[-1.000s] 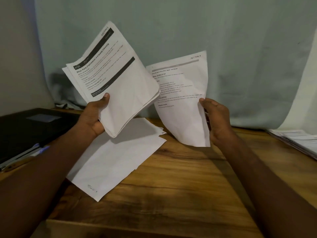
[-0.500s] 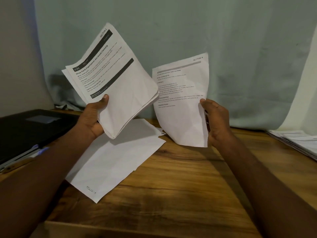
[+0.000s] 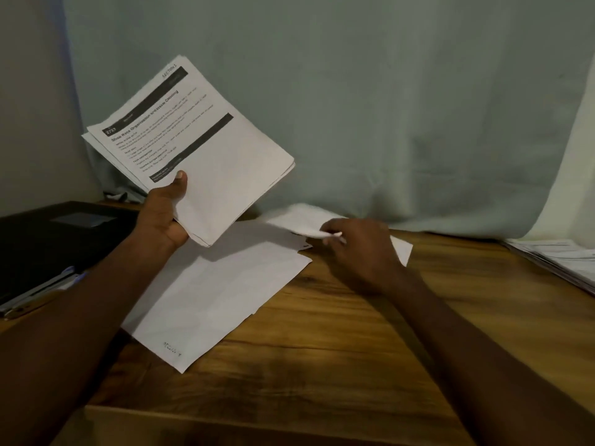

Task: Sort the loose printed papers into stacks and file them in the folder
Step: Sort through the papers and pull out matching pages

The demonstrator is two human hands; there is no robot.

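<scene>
My left hand (image 3: pixel 165 217) grips a bundle of printed papers (image 3: pixel 206 149) by its lower corner and holds it tilted above the wooden table (image 3: pixel 338 342), thumb on the top sheet. My right hand (image 3: pixel 357 249) is low over the table, palm down, fingers pinching a single sheet (image 3: pixel 302 222) that lies nearly flat and blurred. Part of that sheet shows behind my wrist. A face-down stack of white papers (image 3: pixel 219 300) lies on the table under the bundle. The black folder (image 3: pixel 48 243) lies at the left.
Another pile of printed papers (image 3: pixel 560 262) sits at the table's right edge. A pale curtain (image 3: pixel 354 107) hangs along the back of the table. A metal clip and pen-like items (image 3: pixel 38 294) lie at the folder's near edge.
My right hand has swung the single sheet down from upright in the air to nearly flat, low over the table beside the face-down stack. The left hand's bundle stays raised.
</scene>
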